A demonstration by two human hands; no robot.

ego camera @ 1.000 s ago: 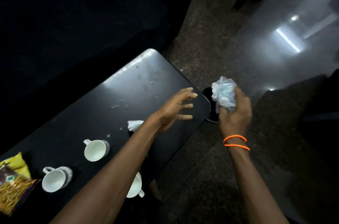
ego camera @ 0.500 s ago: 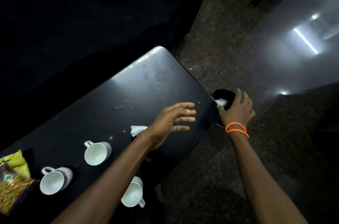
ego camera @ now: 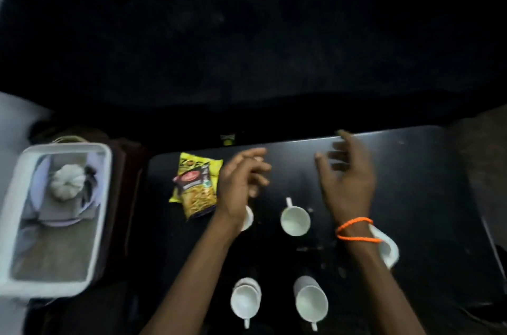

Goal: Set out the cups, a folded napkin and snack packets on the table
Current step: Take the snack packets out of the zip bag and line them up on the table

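Note:
Several white cups stand on the black table (ego camera: pixel 425 170): one in the middle (ego camera: pixel 295 219), two at the near edge (ego camera: pixel 245 300) (ego camera: pixel 311 300), and one (ego camera: pixel 247 218) mostly hidden under my left wrist. Two snack packets lie at the table's far left, a yellow one (ego camera: pixel 189 167) under a dark noodle one (ego camera: pixel 197 194). A white napkin (ego camera: pixel 388 248) lies right of my right wrist, partly covered by it. My left hand (ego camera: pixel 241 183) and my right hand (ego camera: pixel 348 181) hover over the table, fingers apart, holding nothing. Both are blurred.
A white plastic tub (ego camera: pixel 107 197) stands left of the table; inside are a plate, grey cloths and a white garlic bulb (ego camera: pixel 64 182). Beyond the table's far edge all is dark. A strip of floor shows at the right.
The view has swung from the table's end and the floor bin to the whole table. My right hand has left the bin empty and now hovers over the table beside my left hand.

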